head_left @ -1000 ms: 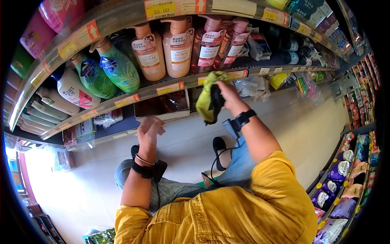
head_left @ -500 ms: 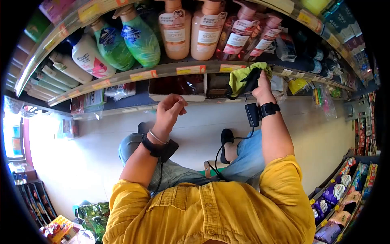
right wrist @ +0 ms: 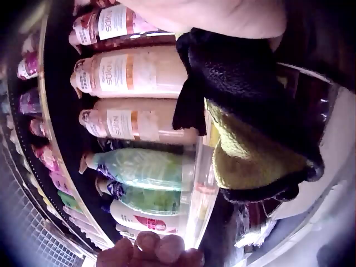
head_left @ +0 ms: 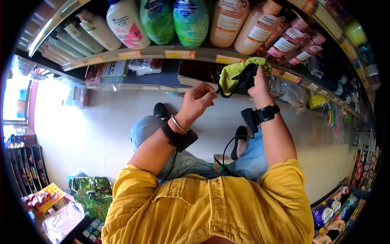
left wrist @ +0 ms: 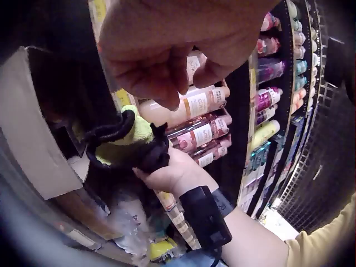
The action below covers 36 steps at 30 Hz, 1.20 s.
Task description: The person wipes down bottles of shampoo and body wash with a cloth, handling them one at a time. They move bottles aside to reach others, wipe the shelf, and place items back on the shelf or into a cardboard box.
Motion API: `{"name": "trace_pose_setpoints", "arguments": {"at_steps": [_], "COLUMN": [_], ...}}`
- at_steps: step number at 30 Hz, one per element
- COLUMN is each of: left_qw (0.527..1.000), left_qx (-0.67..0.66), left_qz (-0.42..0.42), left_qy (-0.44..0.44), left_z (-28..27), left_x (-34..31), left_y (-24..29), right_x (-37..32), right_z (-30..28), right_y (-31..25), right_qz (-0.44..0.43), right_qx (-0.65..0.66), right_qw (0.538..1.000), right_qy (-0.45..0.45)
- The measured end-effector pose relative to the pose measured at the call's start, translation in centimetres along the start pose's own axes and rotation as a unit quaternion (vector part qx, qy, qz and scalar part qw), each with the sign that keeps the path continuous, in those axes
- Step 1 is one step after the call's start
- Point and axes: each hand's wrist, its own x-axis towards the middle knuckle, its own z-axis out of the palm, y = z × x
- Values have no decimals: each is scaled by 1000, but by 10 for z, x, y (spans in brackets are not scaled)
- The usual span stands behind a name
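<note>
A lime-green and black cleaning cloth (head_left: 239, 78) hangs in folds from my right hand (head_left: 261, 87), which grips its right side between thumb and fingers. In the right wrist view the cloth (right wrist: 250, 122) shows its black face outward and a green fold below. My left hand (head_left: 198, 103) is just left of the cloth, fingers loosely bent. The left wrist view shows that hand (left wrist: 178, 50) from close up with nothing in its fingers, apart from the cloth (left wrist: 130, 142). Pump bottles of peach liquid (head_left: 229, 22) stand on the shelf behind.
The shelf edge (head_left: 162, 53) with price tags runs close behind both hands. Green bottles (head_left: 191, 24) and a white bottle (head_left: 126, 26) stand along it. An open box (head_left: 197, 73) sits on the lower shelf. A cable (head_left: 227, 150) hangs from the right wrist camera.
My right hand first carried the cloth rightward, then turned it so it spreads wider. My left hand moved right, up close to the cloth. The head view shifted left along the shelf.
</note>
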Motion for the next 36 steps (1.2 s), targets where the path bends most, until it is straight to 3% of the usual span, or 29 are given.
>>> {"name": "trace_pose_setpoints", "arguments": {"at_steps": [4,7,10,13,14,16,19,20,21,22,23,27,29,31,35,36], "left_qw": [1000,997,994,983,970,930,939,958,958,990,986,985,986,980,981,962], "left_qx": [23,68,109,183,235,340,312,273,271,131,-14,10,36,152,194,273], "left_qz": [-9,-15,0,21,52,108,72,-20,-22,-28,-33,-77,-66,-104,-16,-11], "left_qy": [-9,-13,-9,-4,24,87,129,89,87,-38,-161,-157,-147,-70,-22,-12], "left_z": [-4,-5,-7,-12,-13,-19,-29,-27,-26,-26,-27,-32,-36,-37,-41,-39], "left_x": [0,0,0,-4,-6,-4,2,-6,-9,-10,-11,-24,-31,-36,-44,-48], "left_y": [-3,-3,-14,-9,-10,-25,-66,-52,-46,-42,-40,-46,-43,-41,-41,-31], "right_x": [3,8,-14,-50,-53,-58,-70,-80,-88,-91,-97,-117,-126,-129,-117,-112], "right_z": [6,8,13,18,15,8,-1,-3,-5,-10,-10,-18,-12,-9,-11,-12], "right_y": [11,17,11,3,6,12,21,25,29,34,36,53,49,56,72,75], "right_qz": [43,65,80,74,24,25,48,48,48,94,89,97,188,214,259,251], "right_qx": [-41,-107,-194,-275,-308,-339,-405,-387,-368,-354,-361,-327,-317,-253,-180,-163], "right_qw": [998,987,953,927,913,891,841,839,837,830,813,824,816,827,848,867], "right_qy": [-27,-100,-219,-244,-265,-300,-355,-379,-402,-420,-449,-451,-445,-453,-427,-398]}}
